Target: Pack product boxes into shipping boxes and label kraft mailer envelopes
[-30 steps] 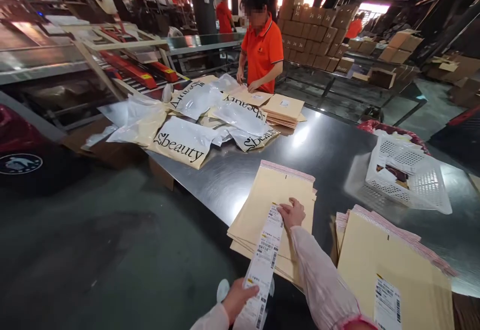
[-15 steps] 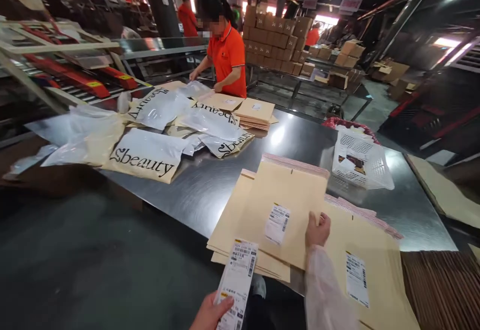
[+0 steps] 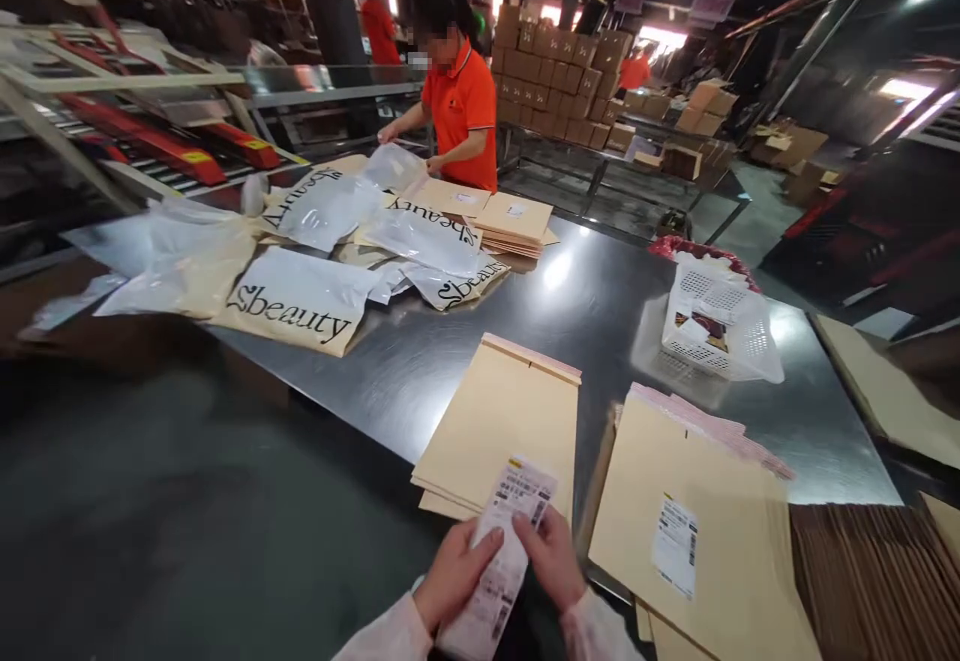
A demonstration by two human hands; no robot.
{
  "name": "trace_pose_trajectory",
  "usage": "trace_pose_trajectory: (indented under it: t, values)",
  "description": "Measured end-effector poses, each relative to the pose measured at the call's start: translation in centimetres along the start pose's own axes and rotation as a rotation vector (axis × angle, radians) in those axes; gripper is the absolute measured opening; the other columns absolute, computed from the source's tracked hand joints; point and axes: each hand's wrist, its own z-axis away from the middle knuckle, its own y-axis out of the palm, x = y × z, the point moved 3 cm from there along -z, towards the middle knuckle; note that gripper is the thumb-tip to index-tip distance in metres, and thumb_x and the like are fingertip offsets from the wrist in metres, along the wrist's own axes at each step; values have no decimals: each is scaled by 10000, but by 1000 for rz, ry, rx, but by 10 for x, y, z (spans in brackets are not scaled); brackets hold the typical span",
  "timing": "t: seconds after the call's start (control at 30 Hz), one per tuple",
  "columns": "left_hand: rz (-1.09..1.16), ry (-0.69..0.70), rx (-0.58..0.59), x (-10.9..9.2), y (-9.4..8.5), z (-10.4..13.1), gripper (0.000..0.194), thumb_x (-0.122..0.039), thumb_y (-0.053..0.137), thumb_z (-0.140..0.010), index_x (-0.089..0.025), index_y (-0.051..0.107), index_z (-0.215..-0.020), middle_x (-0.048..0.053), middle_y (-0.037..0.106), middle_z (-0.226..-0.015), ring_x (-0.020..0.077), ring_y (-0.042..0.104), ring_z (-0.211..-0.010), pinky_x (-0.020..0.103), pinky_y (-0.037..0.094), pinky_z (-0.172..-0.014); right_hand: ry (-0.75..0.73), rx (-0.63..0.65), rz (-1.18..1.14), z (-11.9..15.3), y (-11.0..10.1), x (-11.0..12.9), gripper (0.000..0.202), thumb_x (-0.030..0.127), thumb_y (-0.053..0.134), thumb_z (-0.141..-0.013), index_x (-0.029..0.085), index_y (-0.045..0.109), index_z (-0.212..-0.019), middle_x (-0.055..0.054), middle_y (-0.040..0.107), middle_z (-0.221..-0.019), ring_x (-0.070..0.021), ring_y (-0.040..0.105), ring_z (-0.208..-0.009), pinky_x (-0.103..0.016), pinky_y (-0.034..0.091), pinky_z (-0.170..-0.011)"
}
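A strip of printed white labels (image 3: 504, 561) is held between both hands near the bottom centre. My left hand (image 3: 459, 571) grips its left side, thumb on top. My right hand (image 3: 551, 553) pinches its right edge, thumb also on top. Just beyond, tan envelopes (image 3: 502, 416) lie stacked on the metal table, the upper one showing no label in its visible part. To the right rests another stack of tan envelopes (image 3: 720, 541), with a white label (image 3: 675, 544) on its top envelope.
Filled "beauty" bags (image 3: 300, 296) lie at the table's left. A white perforated basket (image 3: 716, 326) stands at the right, brown folded stock (image 3: 874, 581) at lower right. Across the table a person in orange (image 3: 465, 111) handles a bag beside more envelopes (image 3: 517, 216).
The labelled envelope that my right hand touched no longer shows on the middle stack; a labelled envelope tops the right stack. My right hand has moved left onto the label strip.
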Motion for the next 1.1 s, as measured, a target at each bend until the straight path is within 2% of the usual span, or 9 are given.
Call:
trace_pose_trajectory:
  t: [0.1, 0.2, 0.43, 0.63, 0.73, 0.8, 0.93, 1.0, 1.1]
  values:
    - [15, 102, -156, -25, -18, -7, 544, -564, 792, -598, -131, 693, -911, 81, 717, -847, 215, 630, -789, 314, 482, -738, 81, 132, -91, 4, 40, -2, 539, 628, 689, -699, 174, 656, -989, -126, 723, -997, -302, 678, -934, -480, 533, -879]
    - [-7, 69, -186, -31, -30, -13, 468, -558, 798, -554, -124, 671, -678, 40, 660, -641, 171, 570, -627, 285, 441, -624, 53, 145, -59, -13, 30, 16, 582, 586, 778, -605, 181, 680, -1011, -109, 724, -1032, -288, 671, -946, -432, 531, -874]
    - [45, 27, -392, -4, -33, -25, 445, -533, 814, -504, -153, 582, -515, -24, 529, -483, 119, 457, -513, 254, 339, -515, -66, 133, 298, -50, 14, 33, 369, 556, 690, -687, 196, 750, -742, -80, 702, -772, -235, 630, -742, -355, 503, -691]
    - [245, -158, -53, 44, -39, -35, 626, -453, 903, -389, -91, 730, -870, 113, 738, -821, 246, 663, -759, 357, 486, -761, -159, -252, 659, -121, -9, 15, 220, 425, 639, -729, 251, 774, -748, -84, 643, -1103, -267, 575, -1017, -439, 435, -951]
    - [254, -275, -33, 85, -55, -18, 646, -482, 915, -352, -75, 743, -824, 136, 734, -770, 278, 672, -748, 397, 491, -771, -86, -402, 733, -168, -19, 7, 232, 414, 652, -729, 221, 763, -794, -109, 609, -1186, -340, 498, -1119, -555, 334, -1002]
    - [251, -303, -47, 110, -67, 3, 639, -521, 912, -349, -80, 748, -780, 142, 729, -743, 287, 675, -752, 403, 493, -783, -77, -461, 768, -184, -25, 1, 403, 425, 699, -696, 210, 724, -1036, -132, 552, -1294, -371, 439, -1191, -576, 290, -1020]
    - [255, -327, -76, 142, -87, 49, 596, -567, 897, -384, -102, 757, -729, 147, 733, -738, 295, 683, -758, 391, 505, -785, 70, -743, 761, -174, -58, -17, 1187, 574, 819, -472, 132, 334, -1461, -282, 352, -1444, -465, 356, -1257, -631, 296, -977]
    - [253, -326, -54, 144, -92, 62, 574, -574, 880, -434, -114, 763, -756, 141, 740, -766, 290, 687, -766, 377, 510, -778, 166, -807, 697, -163, -77, -28, 1124, 591, 806, -441, 51, 446, -1359, -342, 451, -1318, -471, 458, -1151, -604, 377, -903]
    - [214, -301, -14, 130, -89, 64, 571, -595, 858, -461, -122, 757, -764, 128, 739, -766, 284, 684, -765, 375, 509, -777, 136, -810, 600, -159, -94, -34, 725, 528, 693, -580, 45, 594, -1111, -287, 595, -1117, -374, 564, -1014, -484, 451, -869]
